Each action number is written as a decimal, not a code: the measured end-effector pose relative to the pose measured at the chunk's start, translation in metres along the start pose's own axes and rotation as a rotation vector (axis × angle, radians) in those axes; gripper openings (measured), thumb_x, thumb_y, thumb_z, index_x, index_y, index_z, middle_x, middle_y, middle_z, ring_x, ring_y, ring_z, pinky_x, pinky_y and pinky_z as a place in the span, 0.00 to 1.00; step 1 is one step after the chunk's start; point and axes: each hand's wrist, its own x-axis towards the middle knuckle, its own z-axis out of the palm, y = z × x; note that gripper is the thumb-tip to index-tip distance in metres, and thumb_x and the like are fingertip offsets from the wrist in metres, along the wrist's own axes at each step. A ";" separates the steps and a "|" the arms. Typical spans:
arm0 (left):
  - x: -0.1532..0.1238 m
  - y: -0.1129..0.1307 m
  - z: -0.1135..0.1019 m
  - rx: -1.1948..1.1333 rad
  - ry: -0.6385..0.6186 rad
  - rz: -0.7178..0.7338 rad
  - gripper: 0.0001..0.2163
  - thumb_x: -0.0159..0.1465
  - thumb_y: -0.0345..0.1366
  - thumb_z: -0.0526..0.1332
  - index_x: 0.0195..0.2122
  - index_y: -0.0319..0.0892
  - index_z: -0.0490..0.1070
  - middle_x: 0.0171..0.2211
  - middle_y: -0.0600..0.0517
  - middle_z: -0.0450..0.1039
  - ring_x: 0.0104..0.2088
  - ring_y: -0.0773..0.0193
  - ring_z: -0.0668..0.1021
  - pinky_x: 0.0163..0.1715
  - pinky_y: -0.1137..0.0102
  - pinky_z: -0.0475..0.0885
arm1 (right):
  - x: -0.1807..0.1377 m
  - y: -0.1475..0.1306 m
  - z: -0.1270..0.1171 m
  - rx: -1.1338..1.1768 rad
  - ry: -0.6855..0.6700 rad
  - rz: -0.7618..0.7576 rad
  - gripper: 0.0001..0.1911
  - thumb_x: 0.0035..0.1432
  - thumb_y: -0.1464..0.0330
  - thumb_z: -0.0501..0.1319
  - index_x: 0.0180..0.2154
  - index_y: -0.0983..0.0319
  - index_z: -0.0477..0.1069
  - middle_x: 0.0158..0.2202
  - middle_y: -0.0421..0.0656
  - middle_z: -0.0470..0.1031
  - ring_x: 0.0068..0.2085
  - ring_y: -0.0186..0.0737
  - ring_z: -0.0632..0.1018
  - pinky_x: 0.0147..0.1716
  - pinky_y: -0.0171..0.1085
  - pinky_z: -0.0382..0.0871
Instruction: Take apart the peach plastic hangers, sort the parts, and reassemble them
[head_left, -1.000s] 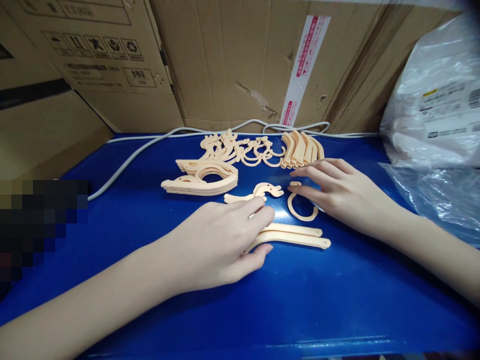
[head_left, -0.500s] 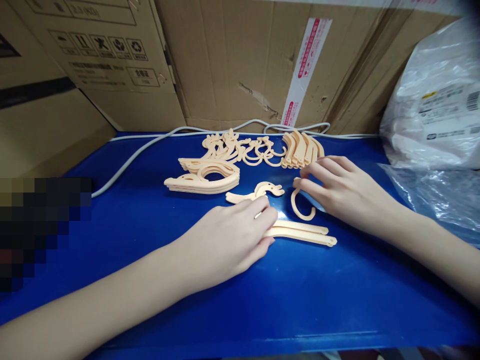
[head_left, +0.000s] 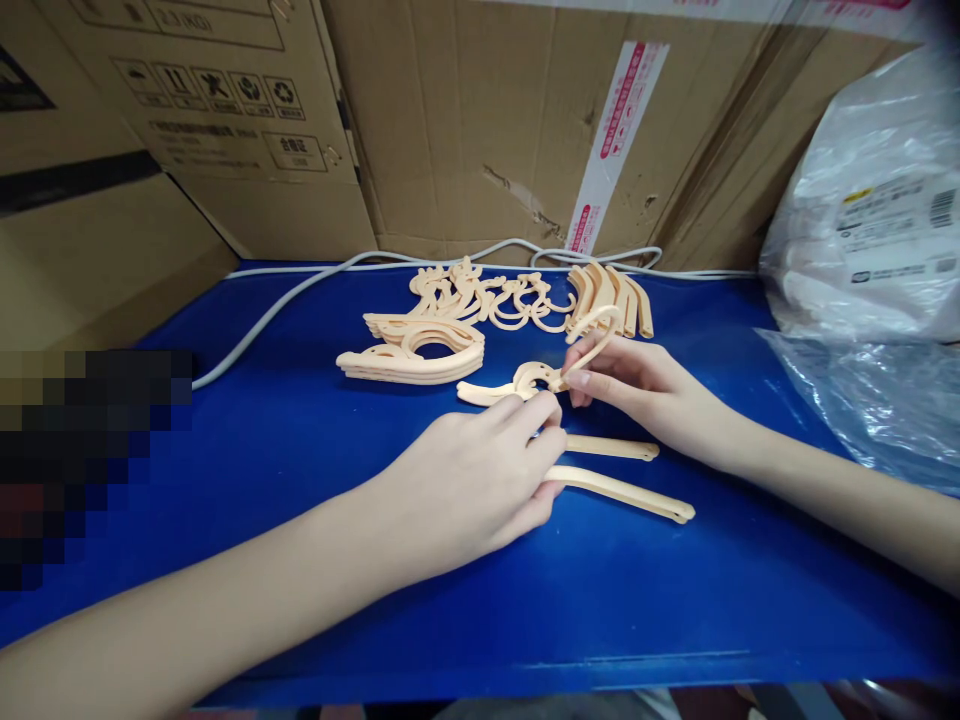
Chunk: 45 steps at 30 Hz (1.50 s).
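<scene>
Between the thumb and fingers of my right hand (head_left: pixel 634 380) is a cream plastic hook (head_left: pixel 613 325), its curve pointing up and its lower end at the curved centre piece (head_left: pixel 532 373). My left hand (head_left: pixel 487 470) is closed on a long cream hanger arm (head_left: pixel 630 492), which sticks out to the right. Just behind that, a second hanger arm (head_left: pixel 615 446) lies partly under my left fingers. The centre piece rests beside a short cream strip (head_left: pixel 480 394), and my left fingers hide part of both.
Stacked folded hangers (head_left: pixel 412 365) lie at the left. Behind them are loose hooks and centre pieces (head_left: pixel 450 290), with a row of hanger arms (head_left: pixel 611 295) to their right. A white cable (head_left: pixel 352 262) runs along the cardboard boxes (head_left: pixel 465 120). Plastic bags (head_left: pixel 870 220) stand at right.
My right hand has picked the hook up off the table, turned it upward and brought it left to the centre piece. The front hanger arm in my left hand has swung apart from the other.
</scene>
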 end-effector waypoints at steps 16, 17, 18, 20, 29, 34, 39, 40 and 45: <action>0.008 -0.026 -0.017 -1.426 0.219 -0.285 0.05 0.68 0.38 0.61 0.37 0.43 0.71 0.31 0.58 0.70 0.31 0.74 0.72 0.34 0.78 0.68 | -0.003 0.007 -0.001 0.215 -0.099 0.108 0.08 0.57 0.64 0.67 0.32 0.62 0.74 0.31 0.39 0.77 0.33 0.34 0.76 0.35 0.34 0.70; 0.008 -0.026 -0.019 -1.406 0.228 -0.302 0.07 0.69 0.38 0.59 0.36 0.42 0.72 0.31 0.57 0.70 0.32 0.73 0.72 0.34 0.77 0.69 | -0.003 0.007 -0.001 0.215 -0.101 0.108 0.08 0.57 0.64 0.67 0.32 0.62 0.74 0.31 0.39 0.77 0.33 0.34 0.76 0.34 0.34 0.70; 0.008 -0.024 -0.021 -1.375 0.213 -0.324 0.08 0.70 0.38 0.57 0.35 0.42 0.71 0.30 0.56 0.70 0.31 0.72 0.73 0.33 0.76 0.69 | -0.002 0.007 -0.001 0.217 -0.101 0.108 0.09 0.56 0.63 0.68 0.32 0.62 0.74 0.31 0.39 0.78 0.33 0.34 0.76 0.34 0.34 0.70; 0.007 -0.020 -0.024 -1.277 0.160 -0.365 0.11 0.72 0.38 0.51 0.35 0.42 0.68 0.27 0.56 0.67 0.26 0.71 0.72 0.27 0.75 0.69 | -0.002 0.007 -0.001 0.216 -0.100 0.120 0.09 0.56 0.62 0.68 0.31 0.61 0.74 0.32 0.40 0.78 0.33 0.35 0.76 0.34 0.35 0.70; -0.003 -0.006 -0.008 -0.066 0.052 -0.225 0.15 0.70 0.48 0.52 0.31 0.44 0.61 0.24 0.55 0.65 0.20 0.64 0.67 0.18 0.69 0.49 | -0.001 0.010 -0.001 0.210 -0.102 0.134 0.10 0.54 0.61 0.70 0.32 0.61 0.75 0.30 0.39 0.76 0.30 0.33 0.73 0.30 0.34 0.68; -0.002 -0.006 -0.005 0.021 -0.028 -0.227 0.09 0.68 0.42 0.55 0.33 0.43 0.63 0.34 0.51 0.70 0.24 0.62 0.72 0.19 0.69 0.51 | 0.000 0.009 -0.003 0.204 -0.111 0.097 0.07 0.61 0.64 0.64 0.32 0.60 0.75 0.29 0.37 0.76 0.31 0.31 0.73 0.33 0.31 0.68; 0.001 -0.010 -0.010 -0.102 -0.080 -0.230 0.09 0.66 0.35 0.56 0.29 0.44 0.58 0.29 0.54 0.66 0.26 0.63 0.70 0.22 0.70 0.54 | 0.000 0.009 -0.004 0.173 -0.103 0.096 0.07 0.60 0.64 0.64 0.32 0.61 0.74 0.28 0.38 0.75 0.30 0.33 0.73 0.33 0.33 0.69; 0.001 -0.011 -0.010 -0.122 -0.081 -0.233 0.10 0.65 0.35 0.56 0.28 0.44 0.57 0.29 0.55 0.66 0.27 0.63 0.69 0.23 0.70 0.54 | 0.000 0.009 -0.003 0.176 -0.101 0.101 0.07 0.59 0.64 0.65 0.32 0.61 0.74 0.28 0.38 0.75 0.30 0.33 0.73 0.33 0.34 0.69; -0.001 -0.013 -0.010 -0.169 -0.058 -0.252 0.13 0.68 0.44 0.54 0.28 0.44 0.58 0.26 0.55 0.65 0.24 0.65 0.66 0.22 0.69 0.53 | 0.000 0.009 -0.004 0.221 -0.103 0.115 0.08 0.57 0.64 0.67 0.32 0.61 0.71 0.29 0.38 0.75 0.30 0.32 0.73 0.34 0.34 0.69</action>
